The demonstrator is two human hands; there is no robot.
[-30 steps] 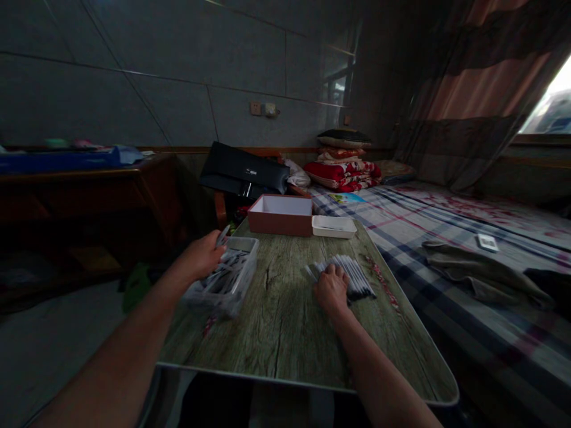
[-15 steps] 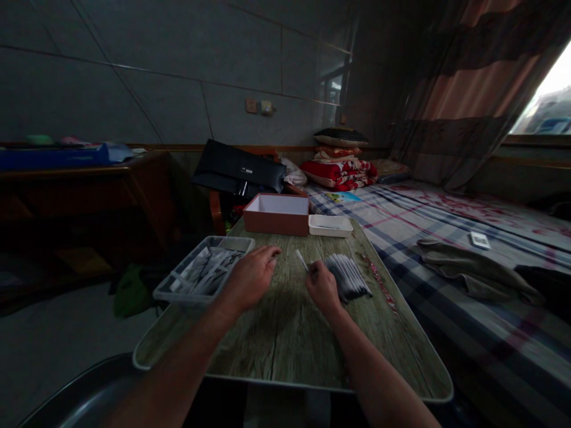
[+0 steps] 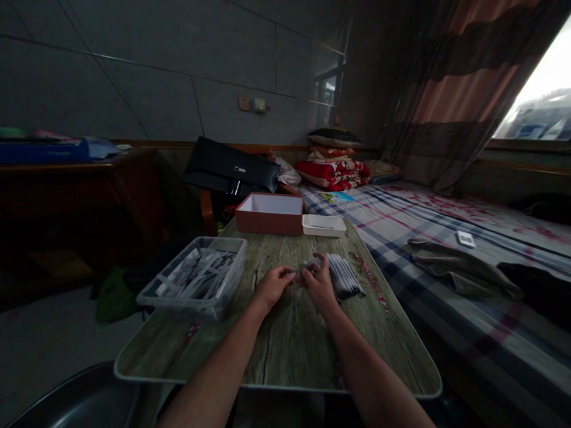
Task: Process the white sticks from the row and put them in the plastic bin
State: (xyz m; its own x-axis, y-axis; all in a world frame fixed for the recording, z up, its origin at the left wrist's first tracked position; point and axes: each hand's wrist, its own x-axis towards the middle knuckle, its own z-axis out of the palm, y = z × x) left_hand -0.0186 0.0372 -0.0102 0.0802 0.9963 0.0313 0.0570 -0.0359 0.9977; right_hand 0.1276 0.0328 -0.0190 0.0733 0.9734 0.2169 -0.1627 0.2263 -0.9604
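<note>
My left hand [image 3: 273, 286] is over the middle of the table, thumb and fingertips pinched together. Facing it, my right hand [image 3: 320, 284] is bent with thumb and fingers closed and one finger raised. Between the fingertips is something small and pale, too dim and blurred to name. Just right of my right hand lies a row of slim white sticks [image 3: 344, 274] with dark ends, side by side, like pens; the hand hides part of it. To the left stands a clear plastic box [image 3: 223, 304] holding many loose white and dark slim pieces [image 3: 198, 273].
A reddish-brown open box [image 3: 270, 223] and a small white tray [image 3: 325, 230] stand at the table's far end. Behind them a black bag [image 3: 232, 169] rests on a chair. A bed with a plaid sheet [image 3: 379, 226] runs along the right. A dark basin [image 3: 84, 398] is at lower left.
My left hand has moved right, away from the clear box, to meet my right hand. The white stick that stood out from my right hand no longer shows plainly. The view has shifted slightly.
</note>
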